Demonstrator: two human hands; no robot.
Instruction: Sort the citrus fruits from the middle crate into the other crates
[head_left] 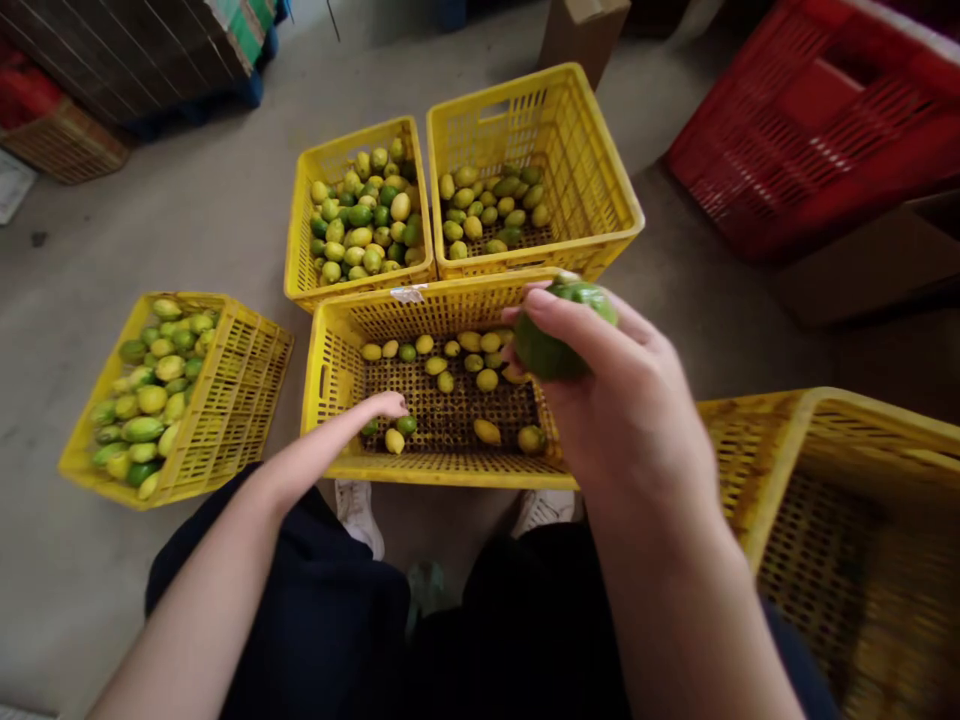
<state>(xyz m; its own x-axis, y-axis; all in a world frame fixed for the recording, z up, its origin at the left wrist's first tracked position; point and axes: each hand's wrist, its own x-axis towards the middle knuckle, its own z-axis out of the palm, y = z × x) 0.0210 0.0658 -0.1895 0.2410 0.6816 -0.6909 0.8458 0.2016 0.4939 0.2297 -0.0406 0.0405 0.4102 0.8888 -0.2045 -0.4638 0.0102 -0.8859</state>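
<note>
My right hand is closed around a green lemon, raised close to the camera above the right end of the middle yellow crate. My left hand reaches down into the left part of that crate, its fingers mostly hidden beneath it. Right by the left fingertips lies a green lemon, and a yellow lemon is just below; whether the hand touches either I cannot tell. Several more lemons, yellow and greenish, are scattered on the crate's perforated floor, such as one yellow lemon near the front wall.
Behind stand two yellow crates, a fuller left one and a right one with fewer lemons. A full crate is at left. Another yellow crate sits at right, below a red crate. A loaded pallet is at back left.
</note>
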